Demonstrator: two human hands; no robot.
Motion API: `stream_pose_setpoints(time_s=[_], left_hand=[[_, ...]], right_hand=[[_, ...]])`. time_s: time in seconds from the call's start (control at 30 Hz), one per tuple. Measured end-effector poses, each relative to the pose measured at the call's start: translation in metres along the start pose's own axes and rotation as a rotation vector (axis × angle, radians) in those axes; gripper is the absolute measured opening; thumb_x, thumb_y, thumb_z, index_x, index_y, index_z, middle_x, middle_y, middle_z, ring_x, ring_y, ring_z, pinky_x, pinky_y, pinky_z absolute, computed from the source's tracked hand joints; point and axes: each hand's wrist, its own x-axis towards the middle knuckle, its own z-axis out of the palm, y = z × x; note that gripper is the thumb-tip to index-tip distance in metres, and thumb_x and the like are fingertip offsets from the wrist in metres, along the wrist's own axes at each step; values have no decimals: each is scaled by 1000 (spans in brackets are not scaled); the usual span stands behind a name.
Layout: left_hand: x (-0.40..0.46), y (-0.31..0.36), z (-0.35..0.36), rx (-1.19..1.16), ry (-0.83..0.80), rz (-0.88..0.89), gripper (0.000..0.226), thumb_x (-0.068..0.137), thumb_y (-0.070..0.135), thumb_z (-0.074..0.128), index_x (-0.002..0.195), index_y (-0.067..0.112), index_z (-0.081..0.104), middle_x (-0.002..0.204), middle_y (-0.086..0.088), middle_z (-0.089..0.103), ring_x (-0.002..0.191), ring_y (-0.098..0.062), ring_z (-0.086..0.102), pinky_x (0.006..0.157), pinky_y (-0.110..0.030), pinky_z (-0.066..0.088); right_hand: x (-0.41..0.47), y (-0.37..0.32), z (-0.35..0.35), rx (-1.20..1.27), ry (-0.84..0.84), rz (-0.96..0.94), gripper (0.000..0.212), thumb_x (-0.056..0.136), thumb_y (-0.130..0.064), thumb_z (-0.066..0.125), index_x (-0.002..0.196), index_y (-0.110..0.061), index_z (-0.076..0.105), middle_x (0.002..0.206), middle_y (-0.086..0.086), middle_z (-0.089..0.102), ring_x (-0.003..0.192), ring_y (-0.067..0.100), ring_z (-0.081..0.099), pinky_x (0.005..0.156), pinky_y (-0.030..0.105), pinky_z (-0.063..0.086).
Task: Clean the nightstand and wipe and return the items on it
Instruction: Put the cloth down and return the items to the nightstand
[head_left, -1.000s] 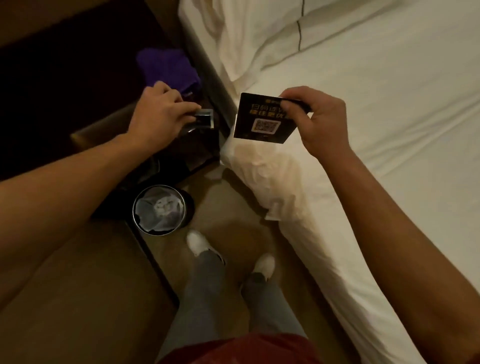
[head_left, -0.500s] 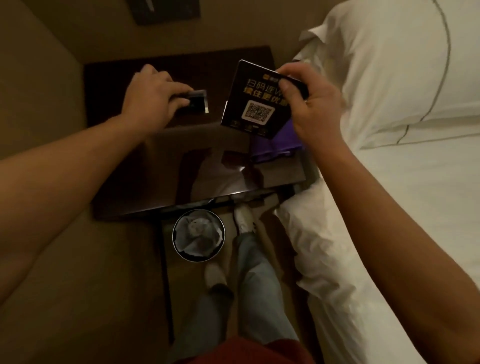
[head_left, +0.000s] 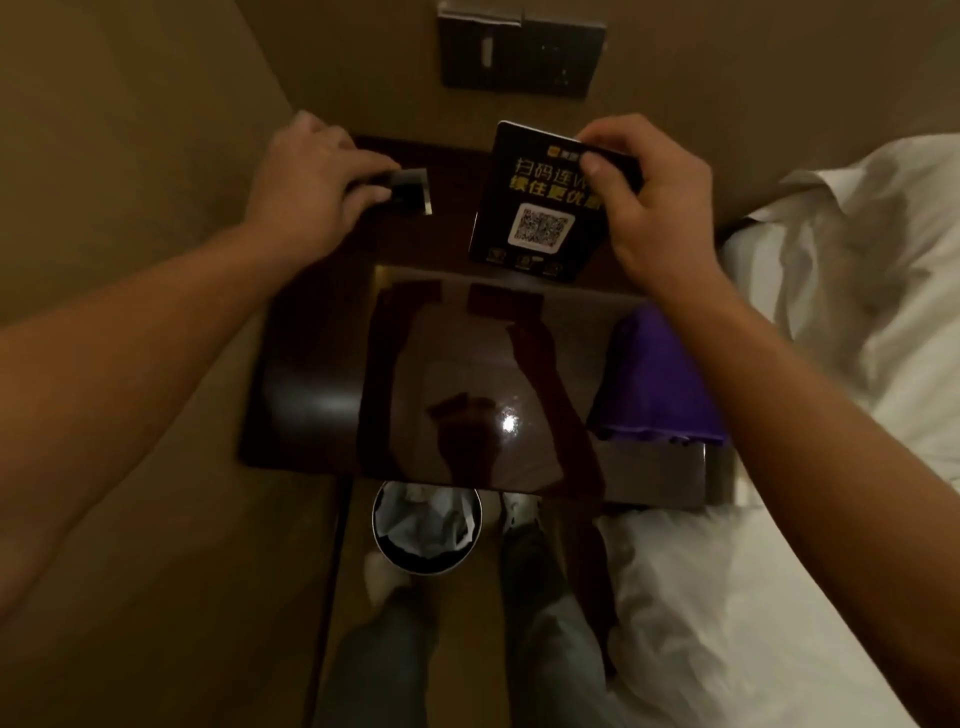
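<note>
The dark glossy nightstand (head_left: 467, 395) fills the middle of the view. My right hand (head_left: 649, 208) pinches the top edge of a black sign card (head_left: 535, 208) with yellow writing and a QR code, holding it upright over the nightstand's back part. My left hand (head_left: 311, 187) grips a small dark object with a pale edge (head_left: 410, 189) over the back left of the top; what it is I cannot tell. A purple cloth (head_left: 654, 384) lies folded on the nightstand's right side.
A wall panel with switches (head_left: 519, 52) sits above the nightstand. A round bin with a plastic liner (head_left: 426, 530) stands on the floor below its front edge, beside my feet. The white bed (head_left: 831, 467) is on the right, a wall on the left.
The view has swung from the bed and floor to over the nightstand. Both hands have carried the sign card and the small object over its back part.
</note>
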Motion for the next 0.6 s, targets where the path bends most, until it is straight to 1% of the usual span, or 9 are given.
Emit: stream_pose_setpoints(time_s=[0.1, 0.23, 0.3, 0.37, 0.43, 0.47, 0.6], left_hand=[[1, -19, 6, -22, -4, 25, 34, 99, 33, 61, 130, 21, 67, 108, -19, 65, 103, -42, 50, 86, -48, 40], [12, -37, 6, 2, -4, 40, 35, 99, 36, 59, 131, 24, 66, 108, -17, 65, 105, -40, 50, 87, -49, 41], [20, -45, 6, 3, -15, 67, 35, 99, 35, 59, 132, 24, 65, 109, -16, 64, 107, -40, 49, 88, -49, 41], [31, -51, 7, -4, -33, 72, 36, 99, 35, 59, 132, 23, 65, 110, -17, 64, 108, -41, 48, 90, -49, 40], [41, -57, 10, 3, -49, 75, 36, 99, 34, 60, 132, 21, 66, 110, -18, 64, 108, -41, 48, 90, -49, 40], [46, -60, 12, 5, -62, 75, 36, 99, 34, 60, 132, 21, 66, 110, -19, 64, 107, -42, 48, 89, -48, 40], [68, -70, 27, -16, -98, 36, 36, 99, 32, 61, 133, 21, 66, 112, -20, 64, 105, -41, 49, 87, -47, 40]], right_hand=[[14, -16, 15, -1, -30, -5, 21, 102, -13, 57, 119, -7, 68, 111, -5, 67, 109, 9, 64, 96, 24, 53], [33, -39, 37, -25, -15, -36, 23, 103, -12, 56, 122, -6, 66, 115, -5, 66, 114, 12, 64, 98, 32, 54], [43, -44, 46, -31, 4, -45, 24, 103, -13, 56, 123, -6, 66, 115, -6, 64, 115, 11, 63, 99, 32, 54], [53, -43, 51, -44, 20, -38, 24, 103, -13, 56, 123, -7, 66, 115, -8, 63, 113, 7, 62, 99, 29, 54], [65, -40, 56, -51, 5, -30, 23, 103, -13, 56, 123, -7, 66, 115, -10, 62, 110, 1, 59, 98, 24, 53], [72, -37, 59, -41, -10, -27, 23, 103, -13, 56, 123, -7, 66, 115, -10, 62, 109, 1, 59, 98, 24, 53], [98, -14, 70, -32, -88, -26, 22, 103, -13, 55, 122, -8, 65, 117, -2, 68, 112, 10, 62, 98, 31, 54]])
